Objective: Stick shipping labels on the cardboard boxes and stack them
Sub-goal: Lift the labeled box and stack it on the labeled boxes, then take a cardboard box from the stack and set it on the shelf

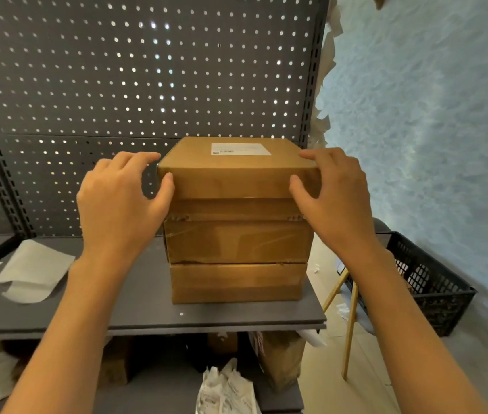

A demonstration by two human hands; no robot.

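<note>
A stack [238, 234] of three cardboard boxes stood on the grey shelf [147, 309], close to its right end. The top box [236, 171] carried a white label [240, 149] on its upper face, toward the back. The middle box [236, 239] sat slightly out of line with the bottom box [236, 283], and shiny tape ran across their fronts.

The left hand [123, 198] was at the top box's left front corner, thumb on the front face and curled fingers reaching around to the left side. The right hand [332, 195] mirrored it at the right front corner, thumb on the front, fingers over the top edge. Both gripped the box between them.

To the left on the shelf lay loose white sheets [32, 270]. A dark pegboard [147, 70] rose behind. Off to the right, lower down, sat a black crate [434, 282] and two slim wooden legs [350, 318]. Under the shelf were crumpled papers [228, 389] and a brown bag [284, 360].
</note>
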